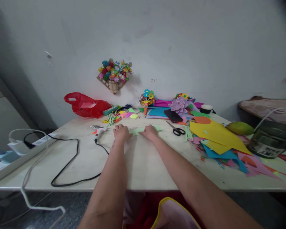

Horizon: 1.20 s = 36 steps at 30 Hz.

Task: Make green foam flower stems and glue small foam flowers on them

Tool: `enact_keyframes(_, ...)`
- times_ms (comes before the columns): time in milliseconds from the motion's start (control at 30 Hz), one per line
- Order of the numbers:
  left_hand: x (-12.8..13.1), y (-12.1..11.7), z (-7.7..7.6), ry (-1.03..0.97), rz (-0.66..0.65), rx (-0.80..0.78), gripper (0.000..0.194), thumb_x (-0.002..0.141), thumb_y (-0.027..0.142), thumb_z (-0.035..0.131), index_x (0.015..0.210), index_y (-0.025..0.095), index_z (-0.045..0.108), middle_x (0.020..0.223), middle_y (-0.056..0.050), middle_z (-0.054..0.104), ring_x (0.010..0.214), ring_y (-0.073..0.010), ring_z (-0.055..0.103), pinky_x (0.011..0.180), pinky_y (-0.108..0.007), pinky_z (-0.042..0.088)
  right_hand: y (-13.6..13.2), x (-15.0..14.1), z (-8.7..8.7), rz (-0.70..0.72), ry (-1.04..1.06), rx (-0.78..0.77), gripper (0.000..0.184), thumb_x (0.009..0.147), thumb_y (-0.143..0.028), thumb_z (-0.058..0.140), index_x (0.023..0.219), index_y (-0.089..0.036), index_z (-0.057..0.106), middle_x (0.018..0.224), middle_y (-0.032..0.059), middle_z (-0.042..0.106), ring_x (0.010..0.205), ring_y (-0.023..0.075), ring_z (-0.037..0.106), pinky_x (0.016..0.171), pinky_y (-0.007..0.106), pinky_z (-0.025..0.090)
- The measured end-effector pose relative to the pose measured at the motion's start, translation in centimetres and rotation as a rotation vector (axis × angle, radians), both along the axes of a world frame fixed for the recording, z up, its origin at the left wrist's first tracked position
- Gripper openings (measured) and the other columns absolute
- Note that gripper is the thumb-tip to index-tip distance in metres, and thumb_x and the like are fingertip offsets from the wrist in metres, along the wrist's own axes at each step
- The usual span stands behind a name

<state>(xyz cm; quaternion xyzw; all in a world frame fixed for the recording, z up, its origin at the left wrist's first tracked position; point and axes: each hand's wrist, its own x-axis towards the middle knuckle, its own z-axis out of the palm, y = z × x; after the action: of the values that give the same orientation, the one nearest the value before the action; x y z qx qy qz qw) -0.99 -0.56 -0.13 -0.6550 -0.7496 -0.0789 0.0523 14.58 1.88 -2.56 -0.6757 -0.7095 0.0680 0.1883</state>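
Observation:
A pale green paper strip lies across the middle of the table between my hands. At its left end, my left hand rests palm down with bent fingers closed on the strip, its thumb along the near edge. My right hand grips the strip further right, the fingers curled and the thumb pointing left. Part of the strip shows beyond the right hand. Just left of the left hand lies a white hot glue gun with a black cord. Black-handled scissors sit to the right.
Coloured sheets and scraps cover the right side, beside a green mango and a glass jar. A phone, paper flowers and a red plastic bag lie at the back. A power strip runs along the left edge.

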Motion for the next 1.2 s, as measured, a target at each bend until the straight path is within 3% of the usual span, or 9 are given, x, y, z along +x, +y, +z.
enact_keyframes(133, 0.4, 0.2, -0.8, -0.058, -0.015, 0.079, 0.057, 0.071, 0.053, 0.046, 0.119, 0.024, 0.048, 0.144, -0.009, 0.018, 0.131, -0.0341, 0.002, 0.101, -0.054, 0.01, 0.1, -0.2, -0.1, -0.011, 0.0, -0.002, 0.045, 0.066, -0.055, 0.056, 0.089, -0.017, 0.064, 0.106, 0.0125, 0.056, 0.101, 0.0232, 0.049, 0.077, 0.029, 0.038)
enact_keyframes(233, 1.7, 0.7, -1.6, -0.041, -0.099, 0.108, 0.061, 0.075, 0.052, 0.04, 0.128, 0.023, 0.039, 0.147, -0.005, 0.004, 0.129, -0.0308, -0.018, 0.101, -0.055, -0.006, -0.1, -0.2, 0.0, -0.008, 0.001, 0.007, 0.044, 0.067, -0.054, 0.056, 0.089, -0.016, 0.064, 0.106, 0.0131, 0.055, 0.101, 0.0243, 0.05, 0.077, 0.03, 0.038)
enact_keyframes(433, 3.4, 0.9, -2.7, 0.03, -0.134, 0.068, 0.059, 0.079, 0.043, 0.031, 0.134, 0.021, 0.033, 0.147, -0.003, 0.007, 0.128, -0.0258, -0.022, 0.099, -0.051, -0.018, -0.4, -0.3, 0.1, -0.01, 0.009, 0.011, 0.047, 0.068, -0.056, 0.054, 0.09, -0.016, 0.063, 0.108, 0.0141, 0.055, 0.102, 0.0253, 0.049, 0.079, 0.031, 0.038)
enact_keyframes(633, 2.8, 1.0, -2.3, -0.035, 0.031, -0.148, 0.062, 0.078, 0.045, 0.03, 0.137, 0.027, 0.023, 0.146, 0.001, 0.0, 0.125, -0.026, -0.026, 0.095, -0.055, -0.019, -0.3, -0.3, -0.2, -0.015, 0.004, 0.036, 0.041, 0.069, -0.051, 0.056, 0.088, -0.016, 0.063, 0.108, 0.0132, 0.054, 0.103, 0.0241, 0.048, 0.08, 0.03, 0.038)
enact_keyframes(733, 1.8, 1.1, -2.4, -0.046, 0.091, -0.181, 0.061, 0.078, 0.046, 0.031, 0.137, 0.031, 0.021, 0.146, 0.002, -0.002, 0.125, -0.0278, -0.026, 0.094, -0.058, -0.018, -0.3, -0.2, -0.1, -0.014, 0.009, 0.021, 0.04, 0.069, -0.051, 0.055, 0.087, -0.016, 0.063, 0.108, 0.013, 0.054, 0.103, 0.0242, 0.048, 0.081, 0.031, 0.038)
enact_keyframes(900, -0.4, 1.0, -2.5, -0.064, 0.136, -0.092, 0.06, 0.077, 0.048, 0.036, 0.134, 0.034, 0.027, 0.147, 0.001, 0.003, 0.127, -0.0316, -0.022, 0.094, -0.062, -0.012, -0.5, -0.2, 0.1, -0.012, 0.009, 0.015, 0.039, 0.07, -0.051, 0.055, 0.087, -0.016, 0.062, 0.108, 0.0125, 0.053, 0.102, 0.0234, 0.048, 0.08, 0.031, 0.038)
enact_keyframes(1033, -1.3, 0.4, -0.9, -0.124, 0.138, 0.059, 0.059, 0.076, 0.042, 0.042, 0.133, 0.031, 0.032, 0.146, -0.002, 0.011, 0.13, -0.0339, -0.011, 0.098, -0.061, 0.001, -0.3, -0.1, -0.3, -0.002, 0.021, 0.042, 0.038, 0.07, -0.052, 0.055, 0.085, -0.017, 0.063, 0.105, 0.0117, 0.054, 0.099, 0.0224, 0.049, 0.078, 0.03, 0.038)
enact_keyframes(1100, -1.3, 0.1, 0.2, -0.177, 0.147, 0.189, 0.05, 0.08, 0.039, 0.037, 0.128, 0.026, 0.04, 0.141, -0.008, 0.029, 0.131, -0.0327, 0.011, 0.1, -0.056, 0.015, -0.2, 0.1, -0.6, 0.012, 0.029, 0.061, 0.038, 0.07, -0.052, 0.055, 0.082, -0.018, 0.063, 0.103, 0.0108, 0.054, 0.098, 0.0218, 0.049, 0.078, 0.029, 0.038)
enact_keyframes(1200, -1.1, 0.1, 0.9, -0.329, 0.195, 0.185, 0.04, 0.082, 0.039, 0.034, 0.105, 0.019, 0.059, 0.111, -0.017, 0.058, 0.109, -0.0321, 0.048, 0.084, -0.047, 0.039, -0.1, 0.2, -0.9, 0.028, 0.041, 0.082, 0.037, 0.07, -0.053, 0.054, 0.079, -0.019, 0.064, 0.101, 0.0092, 0.054, 0.096, 0.0207, 0.05, 0.077, 0.028, 0.038)
